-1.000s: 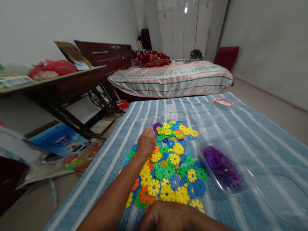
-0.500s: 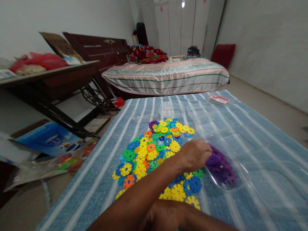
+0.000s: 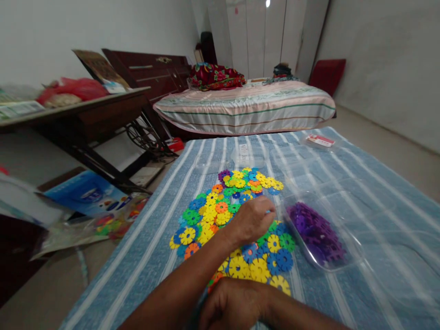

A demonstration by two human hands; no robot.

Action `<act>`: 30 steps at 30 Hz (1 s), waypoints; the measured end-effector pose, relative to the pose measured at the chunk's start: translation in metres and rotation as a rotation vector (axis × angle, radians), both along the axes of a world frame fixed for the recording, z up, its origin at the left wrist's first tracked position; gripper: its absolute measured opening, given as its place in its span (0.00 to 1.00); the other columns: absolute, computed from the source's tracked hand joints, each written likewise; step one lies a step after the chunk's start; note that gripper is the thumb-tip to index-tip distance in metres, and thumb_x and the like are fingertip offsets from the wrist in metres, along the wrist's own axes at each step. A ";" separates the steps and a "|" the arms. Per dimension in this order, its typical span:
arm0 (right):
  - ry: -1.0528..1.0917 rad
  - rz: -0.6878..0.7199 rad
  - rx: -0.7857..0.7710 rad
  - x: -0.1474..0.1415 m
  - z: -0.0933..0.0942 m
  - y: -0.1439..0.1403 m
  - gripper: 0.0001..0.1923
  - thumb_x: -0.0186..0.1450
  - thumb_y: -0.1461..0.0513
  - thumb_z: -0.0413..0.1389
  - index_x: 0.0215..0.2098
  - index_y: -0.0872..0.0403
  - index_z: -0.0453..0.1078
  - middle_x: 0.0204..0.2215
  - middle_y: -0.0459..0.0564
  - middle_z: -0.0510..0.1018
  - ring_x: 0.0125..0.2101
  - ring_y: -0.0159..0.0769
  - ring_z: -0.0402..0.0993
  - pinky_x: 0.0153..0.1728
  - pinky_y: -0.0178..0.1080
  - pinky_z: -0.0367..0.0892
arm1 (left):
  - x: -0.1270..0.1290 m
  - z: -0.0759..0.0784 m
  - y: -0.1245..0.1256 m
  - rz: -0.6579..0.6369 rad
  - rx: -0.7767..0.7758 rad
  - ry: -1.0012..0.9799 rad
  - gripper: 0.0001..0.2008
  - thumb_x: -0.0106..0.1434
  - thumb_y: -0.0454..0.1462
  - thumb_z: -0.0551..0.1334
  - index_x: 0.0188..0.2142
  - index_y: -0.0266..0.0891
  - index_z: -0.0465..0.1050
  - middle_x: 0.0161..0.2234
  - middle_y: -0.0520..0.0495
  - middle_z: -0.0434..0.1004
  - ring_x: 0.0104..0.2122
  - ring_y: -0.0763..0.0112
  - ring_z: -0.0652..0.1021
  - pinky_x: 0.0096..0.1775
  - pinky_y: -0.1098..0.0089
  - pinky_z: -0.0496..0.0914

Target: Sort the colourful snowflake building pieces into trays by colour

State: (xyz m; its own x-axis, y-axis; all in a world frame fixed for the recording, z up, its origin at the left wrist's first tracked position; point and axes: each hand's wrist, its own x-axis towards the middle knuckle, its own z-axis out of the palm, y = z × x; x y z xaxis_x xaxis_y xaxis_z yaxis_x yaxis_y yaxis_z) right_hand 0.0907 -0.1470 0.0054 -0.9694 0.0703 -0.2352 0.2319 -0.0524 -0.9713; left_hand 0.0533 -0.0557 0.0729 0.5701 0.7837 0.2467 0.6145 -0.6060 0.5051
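Note:
My left hand (image 3: 255, 220) reaches in from the lower left and is closed over the heap of notched plastic discs (image 3: 240, 266). A sliver of a blue disc (image 3: 268, 211) shows between its fingertips. At the near edge of the heap lies my right hand (image 3: 232, 302), back up, its fingers curled under and partly hidden. The heap mixes yellow, green, blue and orange discs, with a few purple discs (image 3: 224, 175) at its far end. Right of my left hand, a clear plastic box (image 3: 355, 256) holds a pile of purple discs (image 3: 316, 231).
Clear containers (image 3: 249, 158) stand beyond the heap, one with a red-and-white label (image 3: 320, 140) at the far right. Under everything is a blue striped cloth (image 3: 137, 256). A bed (image 3: 247, 107) lies behind, and a sewing-machine table (image 3: 79, 110) is at left.
My left hand has moved left from the clear box, back over the heap, and a purple disc it had at the box is now out of its fingers. The right hand shows more.

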 end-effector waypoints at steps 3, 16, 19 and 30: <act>0.002 -0.010 -0.001 0.003 0.002 -0.001 0.16 0.57 0.54 0.63 0.38 0.58 0.76 0.24 0.41 0.76 0.24 0.22 0.70 0.26 0.23 0.62 | -0.038 0.000 0.002 0.139 0.016 0.047 0.09 0.63 0.33 0.53 0.29 0.38 0.69 0.31 0.47 0.74 0.34 0.70 0.74 0.40 0.69 0.69; -0.035 -0.036 -0.107 0.007 0.004 -0.003 0.17 0.56 0.55 0.64 0.37 0.60 0.76 0.22 0.42 0.75 0.21 0.22 0.68 0.21 0.24 0.59 | -0.119 -0.012 -0.046 0.525 -0.081 0.478 0.19 0.62 0.45 0.58 0.48 0.35 0.69 0.52 0.35 0.71 0.52 0.52 0.71 0.53 0.56 0.67; -0.033 -0.046 -0.080 0.008 0.005 -0.003 0.16 0.57 0.55 0.64 0.36 0.60 0.76 0.21 0.42 0.73 0.20 0.21 0.66 0.21 0.24 0.58 | -0.102 -0.014 -0.053 0.514 -0.068 0.485 0.22 0.63 0.46 0.58 0.51 0.34 0.68 0.55 0.33 0.68 0.56 0.49 0.68 0.56 0.52 0.64; -0.077 -0.015 -0.016 0.010 0.012 -0.005 0.15 0.59 0.56 0.62 0.38 0.59 0.76 0.23 0.41 0.73 0.20 0.20 0.63 0.21 0.24 0.58 | -0.061 -0.011 -0.075 0.105 -0.082 0.219 0.14 0.63 0.42 0.60 0.47 0.39 0.69 0.51 0.40 0.73 0.53 0.57 0.72 0.54 0.56 0.66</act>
